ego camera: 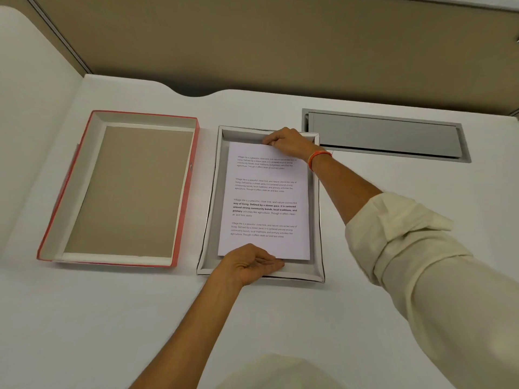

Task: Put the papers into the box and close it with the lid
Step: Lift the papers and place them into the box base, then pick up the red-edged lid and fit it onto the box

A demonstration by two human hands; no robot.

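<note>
papers [265,203]: printed white stack, lying flat inside box, text side up, near edge a little askew to the box wall
box [316,220]: shallow white tray at table centre, open, walls thin and slightly bowed
lid [123,189]: red-edged, upside down, left of box, apart from it, brown inside showing
left hand [252,263]: palm turned up at near end of stack, fingers under or against the paper edge, wrist over box's near wall; grasping or just supporting, cannot tell
right hand [289,141]: at far end of stack, fingers curled onto top edge of papers, pinching it by the look; orange band on wrist
sleeve [398,248]: cream, rolled up on right arm
table [365,304]: white, flat; grey hatch [384,136] set in it, right of box, not involved
stage: likely papers just about seated, lid step not yet done
papers handling: light, floppy, slick sheet on sheet; likely to fan or slide if lifted by one end; best held at both short ends, pressed flat
box handling: light card, probably flexes; walls may splay under a push
lid handling: stiff but light, wide; take by both long sides, flip over, line up corners before pressing
risk: stray sheet edge caught under lid rim
</note>
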